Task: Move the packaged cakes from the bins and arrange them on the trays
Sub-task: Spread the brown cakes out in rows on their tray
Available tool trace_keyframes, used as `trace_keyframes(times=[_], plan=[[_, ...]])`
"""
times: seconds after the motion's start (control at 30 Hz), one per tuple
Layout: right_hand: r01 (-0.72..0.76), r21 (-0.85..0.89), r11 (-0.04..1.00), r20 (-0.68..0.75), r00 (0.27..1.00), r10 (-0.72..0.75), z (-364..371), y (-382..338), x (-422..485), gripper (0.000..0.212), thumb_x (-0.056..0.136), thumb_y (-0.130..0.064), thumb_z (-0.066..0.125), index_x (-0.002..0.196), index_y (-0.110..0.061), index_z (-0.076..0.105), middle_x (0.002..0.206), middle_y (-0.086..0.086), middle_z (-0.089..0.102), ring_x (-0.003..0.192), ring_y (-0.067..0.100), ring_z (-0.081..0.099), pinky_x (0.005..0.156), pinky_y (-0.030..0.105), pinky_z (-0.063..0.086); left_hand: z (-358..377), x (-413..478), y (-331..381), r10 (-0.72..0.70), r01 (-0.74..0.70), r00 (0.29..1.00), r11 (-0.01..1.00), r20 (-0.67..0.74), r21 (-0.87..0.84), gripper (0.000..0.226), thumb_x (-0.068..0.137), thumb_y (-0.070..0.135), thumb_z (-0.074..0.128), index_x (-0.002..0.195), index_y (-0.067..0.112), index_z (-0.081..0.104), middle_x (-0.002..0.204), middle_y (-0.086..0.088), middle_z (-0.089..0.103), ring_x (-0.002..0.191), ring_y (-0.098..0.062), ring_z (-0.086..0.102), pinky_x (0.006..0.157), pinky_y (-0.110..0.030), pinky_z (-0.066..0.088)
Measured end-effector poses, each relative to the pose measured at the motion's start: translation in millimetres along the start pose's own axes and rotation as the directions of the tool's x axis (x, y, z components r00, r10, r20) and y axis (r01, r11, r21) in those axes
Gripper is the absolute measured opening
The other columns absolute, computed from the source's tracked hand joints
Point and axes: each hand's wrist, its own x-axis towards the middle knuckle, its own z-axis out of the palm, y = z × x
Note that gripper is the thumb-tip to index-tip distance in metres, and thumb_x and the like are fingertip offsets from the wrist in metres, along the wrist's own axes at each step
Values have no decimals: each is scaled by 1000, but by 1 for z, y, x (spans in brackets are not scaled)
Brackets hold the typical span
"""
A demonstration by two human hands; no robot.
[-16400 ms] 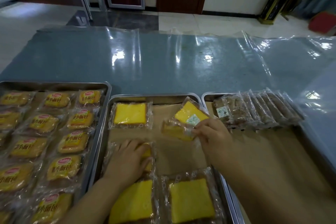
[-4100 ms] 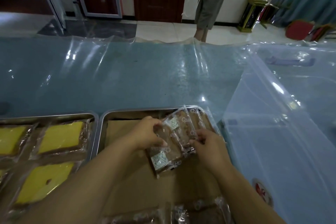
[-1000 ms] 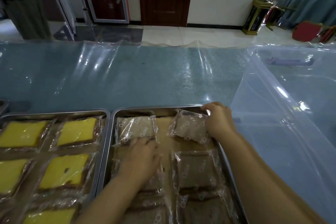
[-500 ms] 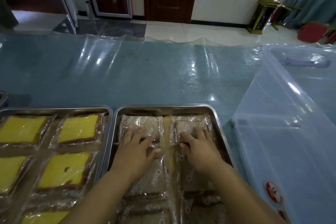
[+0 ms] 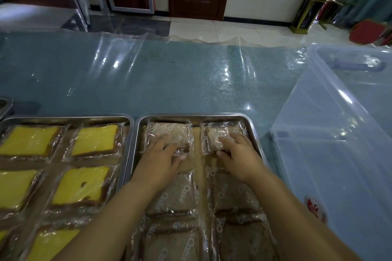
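Head view: yellow packaged cakes [image 5: 93,140] fill the left tray [image 5: 65,118]. On the right tray [image 5: 191,117], my left hand [image 5: 158,160] lies flat, fingers spread, on one brown packaged cake [image 5: 168,133]; my right hand [image 5: 239,158] presses its neighbour [image 5: 214,135]. Clear bin [image 5: 331,144] far right.

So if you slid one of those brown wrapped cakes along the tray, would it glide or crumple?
Probably glide some: the brown wrapped cake sits in glossy film on smooth paper lining the tray. The loose, crinkled film edges would likely buckle first. It looks soft, so the left hand pressing flat could squash it.
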Motion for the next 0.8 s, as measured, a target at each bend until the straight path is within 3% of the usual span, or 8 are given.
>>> trace_keyframes(times=[0.1,0.23,0.4,0.53,0.67,0.8], plan=[[45,8,999,-85,995,-44,-4,-2,-22,40,92,-34,54,131,-31,50,144,-3,38,135,18,26,105,35,31,-4,-20,1,47,-49,997,998,-60,-35,38,91,38,52,125,22,56,142,0,39,134,-18,31,107,-30,24],[133,-123,983,-165,974,-153,-2,-3,-59,32,87,-26,61,119,-28,63,122,-6,58,112,18,48,83,26,39,-3,-53,3,88,-87,993,996,-77,13,28,86,27,64,112,19,67,127,-4,55,121,-23,45,99,-32,33],[23,-234,972,-123,991,-53,8,-4,-94,27,88,-38,54,113,-35,62,121,-8,56,107,18,48,79,28,39,-2,-81,9,98,-85,994,979,-58,183,19,71,26,79,88,22,73,102,1,67,97,-25,60,77,-42,47],[-78,-198,977,-83,995,63,22,-11,-103,25,90,-43,52,113,-36,57,130,-3,44,117,19,41,77,27,44,3,-87,12,81,-70,996,977,-47,204,24,76,31,74,95,17,73,112,-2,66,108,-27,58,86,-41,46],[-71,-163,984,-90,994,57,26,-12,-95,25,92,-39,51,115,-36,56,138,-2,38,126,20,35,79,28,45,7,-82,11,72,-63,997,983,-43,174,33,87,39,59,112,19,65,130,2,55,125,-20,43,101,-35,37],[-67,-160,985,-80,995,55,23,-10,-84,26,92,-38,50,117,-34,55,139,-2,39,126,21,35,84,33,44,7,-72,10,59,-48,996,987,-66,156,36,90,41,53,119,21,61,136,3,49,131,-19,36,105,-33,30]])
